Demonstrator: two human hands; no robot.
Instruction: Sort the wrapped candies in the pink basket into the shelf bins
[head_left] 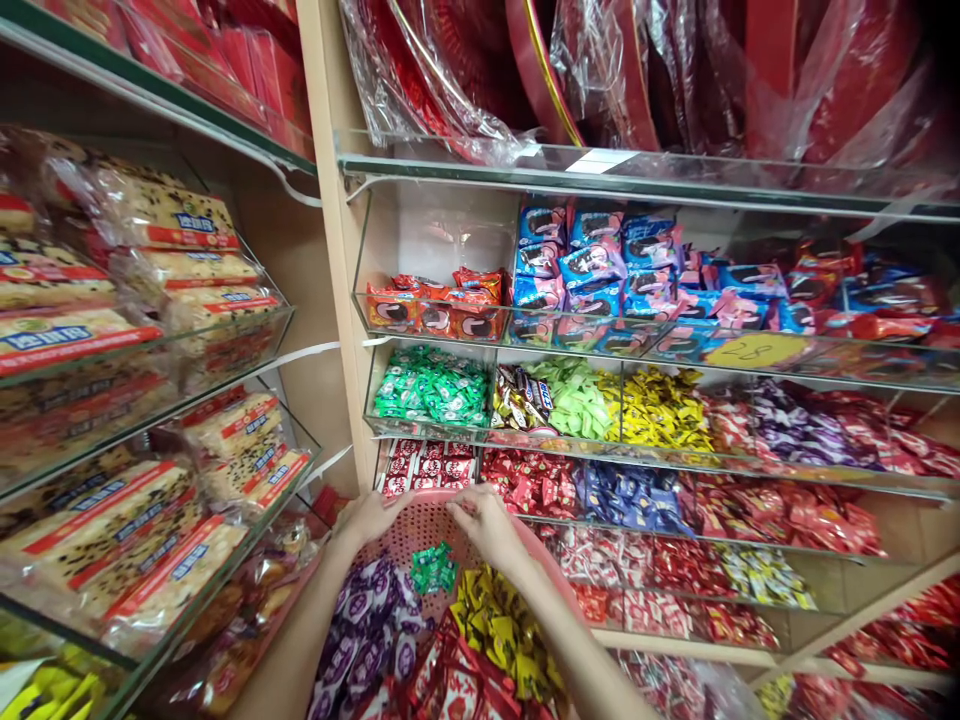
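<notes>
A pink perforated basket [424, 522] fills the lower middle of the view. My left hand [369, 517] is closed on the far-left part of its rim. A little to the right, my right hand [487, 522] grips the same rim, its fingers bent over the edge. Inside lie purple-wrapped candies [375, 630] on the left and a small pile of green-wrapped candies [433, 568] against the far wall. Yellow-wrapped candies [502, 630] are on the right, and red-and-white packets [457, 685] sit nearest to me. The basket's near side is out of view.
Glass-fronted candy shelves rise ahead, with green candies [431, 388], yellow candies [664, 410] and blue packets [592, 265]. A yellow price tag [757, 350] marks one bin. Packaged pastries [180, 220] line the left shelves. Plastic-wrapped red boxes [645, 75] stand above. A wooden post [334, 250] divides the shelves.
</notes>
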